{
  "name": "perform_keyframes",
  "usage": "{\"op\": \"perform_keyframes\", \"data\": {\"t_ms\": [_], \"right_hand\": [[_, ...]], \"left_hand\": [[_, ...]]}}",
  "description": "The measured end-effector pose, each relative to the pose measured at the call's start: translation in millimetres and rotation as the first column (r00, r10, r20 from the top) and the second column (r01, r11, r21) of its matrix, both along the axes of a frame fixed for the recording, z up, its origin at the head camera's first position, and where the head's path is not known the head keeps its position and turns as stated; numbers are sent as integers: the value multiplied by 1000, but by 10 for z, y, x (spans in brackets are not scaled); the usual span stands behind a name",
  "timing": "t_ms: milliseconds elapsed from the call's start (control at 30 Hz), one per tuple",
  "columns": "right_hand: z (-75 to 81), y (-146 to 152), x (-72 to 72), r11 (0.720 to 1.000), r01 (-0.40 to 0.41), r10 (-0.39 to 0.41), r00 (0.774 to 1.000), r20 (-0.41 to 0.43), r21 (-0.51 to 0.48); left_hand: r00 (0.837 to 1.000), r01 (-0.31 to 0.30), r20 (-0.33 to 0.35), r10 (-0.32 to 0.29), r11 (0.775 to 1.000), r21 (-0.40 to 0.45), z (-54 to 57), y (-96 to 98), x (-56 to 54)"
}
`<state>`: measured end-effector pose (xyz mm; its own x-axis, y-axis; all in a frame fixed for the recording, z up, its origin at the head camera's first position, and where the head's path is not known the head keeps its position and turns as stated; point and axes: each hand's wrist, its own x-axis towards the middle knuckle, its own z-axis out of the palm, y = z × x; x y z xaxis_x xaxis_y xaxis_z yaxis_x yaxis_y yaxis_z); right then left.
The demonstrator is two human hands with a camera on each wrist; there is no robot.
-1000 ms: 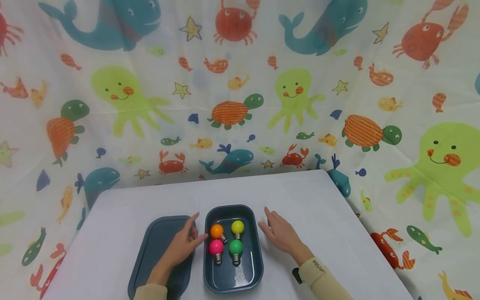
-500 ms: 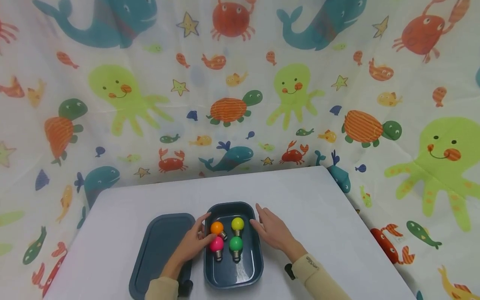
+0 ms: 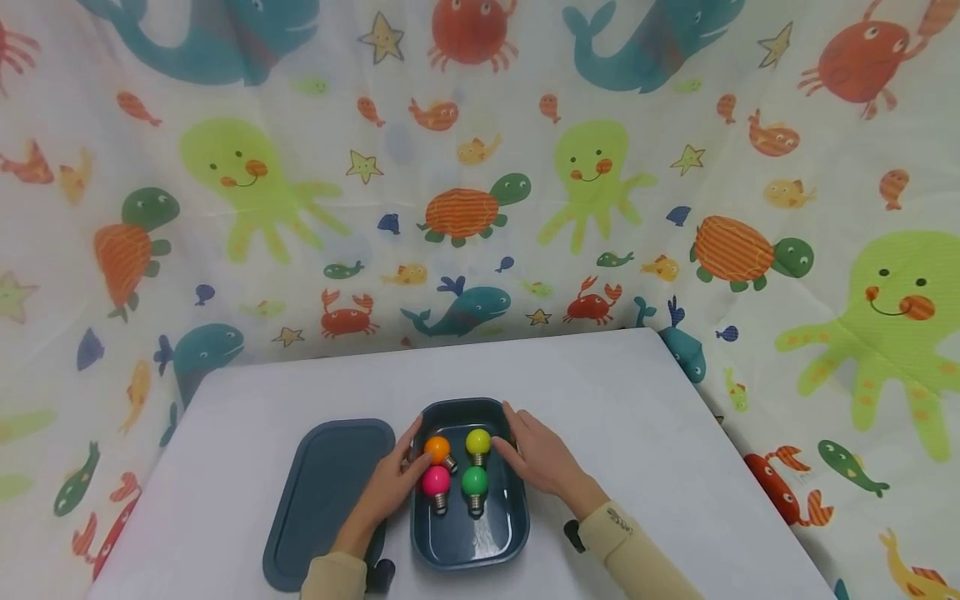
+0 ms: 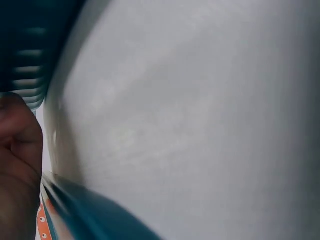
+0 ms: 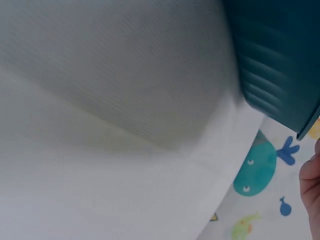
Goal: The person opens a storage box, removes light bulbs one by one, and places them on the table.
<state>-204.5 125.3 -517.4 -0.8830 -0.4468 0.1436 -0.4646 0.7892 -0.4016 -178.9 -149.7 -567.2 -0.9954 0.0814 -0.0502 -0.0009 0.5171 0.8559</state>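
A dark blue rectangular box point(image 3: 471, 542) stands in the middle of the table in the head view. Inside it lie an orange bulb point(image 3: 437, 450), a yellow bulb point(image 3: 478, 442), a pink bulb point(image 3: 436, 481) and a green bulb point(image 3: 474, 481), all with metal screw bases. My left hand point(image 3: 387, 483) holds the box's left wall, thumb over the rim. On the opposite wall, my right hand point(image 3: 547, 454) has its thumb over the rim and its fingers outside. Both wrist views show the box's ribbed outer side point(image 4: 27, 65) close by; most of each hand is cut off there.
A flat dark blue lid-like panel point(image 3: 318, 500) with a raised edge lies left of the box, partly under the left forearm. The white-covered table point(image 3: 600, 392) ends at a curtain point(image 3: 405, 192) printed with sea animals.
Both hands have moved inward from beside the box onto its two side walls, the left hand first. The bulbs keep their places in the box.
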Motion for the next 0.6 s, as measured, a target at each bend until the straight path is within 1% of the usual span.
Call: {"op": "perform_keyframes", "data": {"t_ms": [233,433,600], "right_hand": [[58,-54,-28,999,-39,40,999,-8,35],[64,-93,-72,997,-66,66,998,8,29],[117,-131,-108,996,-85,85,996,3,24]], "left_hand": [[1000,-6,0,6,1000,-18,14,7,-2],[1000,0,-4,0,1000,-24,-8,-4,-11],[1000,10,-2,-10,1000,-20,-9,-18,-4]]}}
